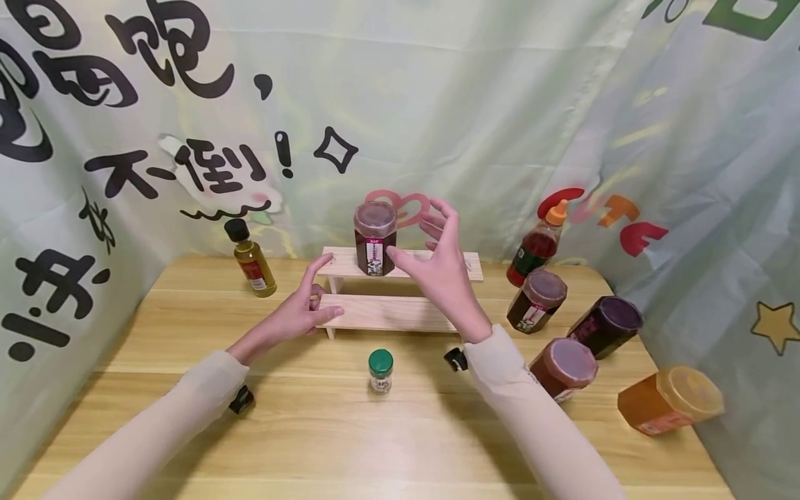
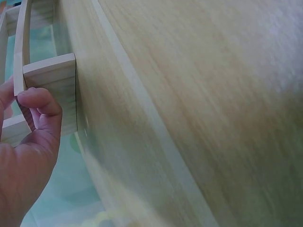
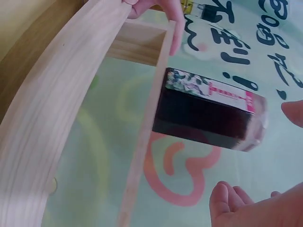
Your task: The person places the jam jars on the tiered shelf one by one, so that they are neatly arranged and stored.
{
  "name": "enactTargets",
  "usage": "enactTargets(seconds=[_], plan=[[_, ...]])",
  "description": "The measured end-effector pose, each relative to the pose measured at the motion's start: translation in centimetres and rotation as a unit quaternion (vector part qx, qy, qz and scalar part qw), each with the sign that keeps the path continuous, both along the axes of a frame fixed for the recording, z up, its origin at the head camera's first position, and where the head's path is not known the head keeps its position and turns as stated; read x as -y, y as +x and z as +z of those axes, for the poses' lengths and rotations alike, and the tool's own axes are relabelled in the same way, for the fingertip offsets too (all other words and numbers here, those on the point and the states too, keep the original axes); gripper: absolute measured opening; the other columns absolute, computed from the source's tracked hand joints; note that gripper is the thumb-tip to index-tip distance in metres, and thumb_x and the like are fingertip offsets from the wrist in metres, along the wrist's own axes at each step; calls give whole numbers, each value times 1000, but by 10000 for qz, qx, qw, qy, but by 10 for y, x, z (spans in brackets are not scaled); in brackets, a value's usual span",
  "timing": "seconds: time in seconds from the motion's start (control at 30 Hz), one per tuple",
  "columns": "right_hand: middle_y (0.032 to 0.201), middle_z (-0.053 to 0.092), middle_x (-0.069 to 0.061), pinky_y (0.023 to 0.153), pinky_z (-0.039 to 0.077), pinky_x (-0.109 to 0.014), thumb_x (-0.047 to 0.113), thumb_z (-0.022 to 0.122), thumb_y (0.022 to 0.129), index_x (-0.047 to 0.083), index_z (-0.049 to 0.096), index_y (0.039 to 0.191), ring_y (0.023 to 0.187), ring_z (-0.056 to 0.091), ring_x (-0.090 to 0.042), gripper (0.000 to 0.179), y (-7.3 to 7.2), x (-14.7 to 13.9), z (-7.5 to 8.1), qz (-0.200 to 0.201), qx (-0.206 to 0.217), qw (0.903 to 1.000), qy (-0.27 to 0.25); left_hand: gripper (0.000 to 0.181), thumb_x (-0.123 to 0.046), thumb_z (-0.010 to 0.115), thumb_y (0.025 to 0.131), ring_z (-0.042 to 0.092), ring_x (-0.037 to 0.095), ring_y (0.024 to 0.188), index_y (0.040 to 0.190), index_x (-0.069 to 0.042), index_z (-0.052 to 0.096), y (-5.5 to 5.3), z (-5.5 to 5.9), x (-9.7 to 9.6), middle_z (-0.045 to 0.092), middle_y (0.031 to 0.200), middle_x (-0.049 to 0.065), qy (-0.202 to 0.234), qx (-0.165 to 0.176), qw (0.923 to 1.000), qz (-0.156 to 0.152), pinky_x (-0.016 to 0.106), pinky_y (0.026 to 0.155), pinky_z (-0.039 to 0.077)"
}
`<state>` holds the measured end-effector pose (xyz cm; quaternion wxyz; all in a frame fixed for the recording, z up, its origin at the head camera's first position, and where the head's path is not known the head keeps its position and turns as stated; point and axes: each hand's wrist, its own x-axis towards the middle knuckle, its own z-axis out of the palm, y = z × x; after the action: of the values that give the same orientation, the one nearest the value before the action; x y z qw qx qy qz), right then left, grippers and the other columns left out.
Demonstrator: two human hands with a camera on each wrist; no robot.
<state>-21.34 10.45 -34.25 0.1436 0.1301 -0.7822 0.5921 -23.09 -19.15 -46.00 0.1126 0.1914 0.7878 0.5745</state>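
A two-step wooden rack (image 1: 387, 312) stands at the back of the table. On its upper step sits a dark jar (image 1: 375, 239) with a pink-and-white label, upright. My left hand (image 1: 303, 305) grips the rack's left end, thumb over the lower step and index finger reaching to the upper one. In the left wrist view, that hand's thumb and fingers (image 2: 40, 101) pinch the board's edge. My right hand (image 1: 440, 267) is just right of the jar, fingers spread and holding nothing. The right wrist view shows a gap between the jar (image 3: 208, 111) and the right fingers (image 3: 232, 198).
A small green-capped shaker (image 1: 380, 371) stands in front of the rack. An oil bottle (image 1: 253, 264) is at the left. To the right are a red sauce bottle (image 1: 534, 250), several dark jars (image 1: 537, 302) and an amber jar (image 1: 669, 401). A printed curtain (image 1: 437, 104) hangs behind.
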Motion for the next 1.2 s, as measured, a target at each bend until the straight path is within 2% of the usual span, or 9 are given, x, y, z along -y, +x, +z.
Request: enactTargets(seconds=[0.3, 0.5, 0.63, 0.83, 1.07, 1.17, 1.2], plan=[[157, 46, -8, 118, 40, -46, 25, 89, 92, 19, 29, 165, 145, 49, -20, 95, 30, -31, 4, -70, 32, 9996, 279, 109, -10, 80, 102, 42, 16, 62, 171, -52, 8, 0, -1, -1, 44, 92, 13, 152, 89, 9998, -54, 25, 47, 43], [159, 45, -7, 118, 40, -52, 21, 87, 95, 13, 35, 163, 145, 49, -24, 86, 48, -53, 11, -60, -223, 9986, 466, 107, -12, 80, 102, 41, 16, 64, 170, -55, 9, -1, -1, -2, 41, 90, 11, 154, 124, 9998, -48, 25, 47, 41], [160, 44, -2, 118, 39, -52, 20, 85, 97, 14, 37, 162, 146, 48, -22, 81, 62, -67, 17, -94, -306, 9981, 526, 107, -11, 80, 102, 41, 16, 63, 170, -53, 8, -1, -1, -1, 41, 89, 11, 151, 91, 9998, -55, 25, 47, 42], [155, 49, 1, 115, 42, -42, 11, 85, 96, 12, 44, 159, 142, 54, -22, 75, 81, -89, 19, -432, -551, 9958, 593, 108, -11, 80, 102, 41, 16, 63, 171, -53, 8, -1, -2, 0, 45, 93, 14, 151, 64, 9999, -23, 25, 47, 42], [151, 57, 1, 109, 44, -26, 17, 86, 97, 19, 46, 159, 136, 58, -20, 73, 106, -114, 17, -966, -267, 9893, 1057, 108, -8, 79, 102, 42, 16, 61, 172, -48, 7, -1, 0, 0, 46, 91, 14, 104, -64, 9999, -30, 25, 47, 44], [145, 61, 0, 108, 44, -23, 12, 87, 95, 16, 51, 156, 131, 61, -18, 70, 116, -123, 12, -1181, -351, 9864, 1085, 109, -7, 79, 102, 43, 15, 60, 172, -47, 6, 0, 0, -1, 47, 92, 15, 126, -72, 9999, -56, 25, 46, 44], [144, 62, 0, 104, 47, -21, 10, 87, 95, 16, 53, 155, 130, 61, -16, 69, 120, -126, 9, -1255, -363, 9854, 1094, 108, -7, 79, 102, 43, 15, 60, 172, -47, 6, 0, 1, -1, 48, 93, 15, 128, -70, 9999, -71, 25, 46, 44]])
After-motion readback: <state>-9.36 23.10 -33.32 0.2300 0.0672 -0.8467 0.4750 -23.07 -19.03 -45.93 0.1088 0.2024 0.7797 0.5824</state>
